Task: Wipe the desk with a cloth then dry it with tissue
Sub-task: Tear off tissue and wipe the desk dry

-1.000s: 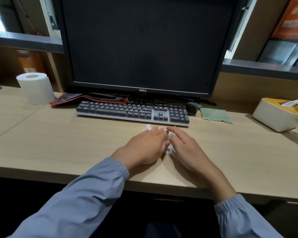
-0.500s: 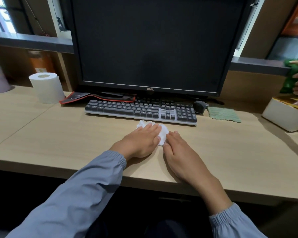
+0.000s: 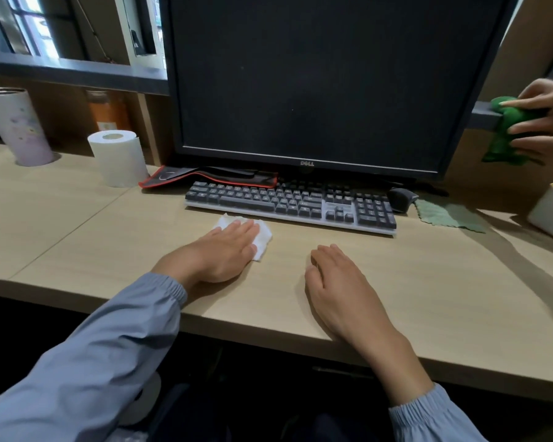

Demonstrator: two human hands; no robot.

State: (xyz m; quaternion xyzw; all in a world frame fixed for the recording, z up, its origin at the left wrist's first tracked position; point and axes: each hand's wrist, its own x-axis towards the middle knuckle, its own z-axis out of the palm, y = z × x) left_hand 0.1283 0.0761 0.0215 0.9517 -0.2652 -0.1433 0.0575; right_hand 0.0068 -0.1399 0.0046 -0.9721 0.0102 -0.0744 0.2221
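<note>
Looks like the drying part to me. The left hand (image 3: 227, 250) lies palm-down on the white tissue (image 3: 263, 238), fingers straight and close together, pressing it onto the desk (image 3: 428, 282) just in front of the keyboard (image 3: 291, 204). Nothing is pinched. The tissue is pinned under the palm, with crumpled edges poking out past the fingertips and on the thumb side.

To do this bit well, I'd go with flat, even pressure and overlapping strokes. Work from the keyboard edge back toward the front of the desk, and flip the tissue once it's soggy (thin paper shreds fast). Watch the keys too, as the hand is right beside them.

Pose-wise, the left forearm comes in on a diagonal from the lower left with the wrist low. The right hand (image 3: 336, 282) rests on the desk well off to the side, fingers loosely bent and holding nothing. The green cloth (image 3: 450, 215) lies flat next to the mouse (image 3: 400, 199), nobody touching it.
</note>
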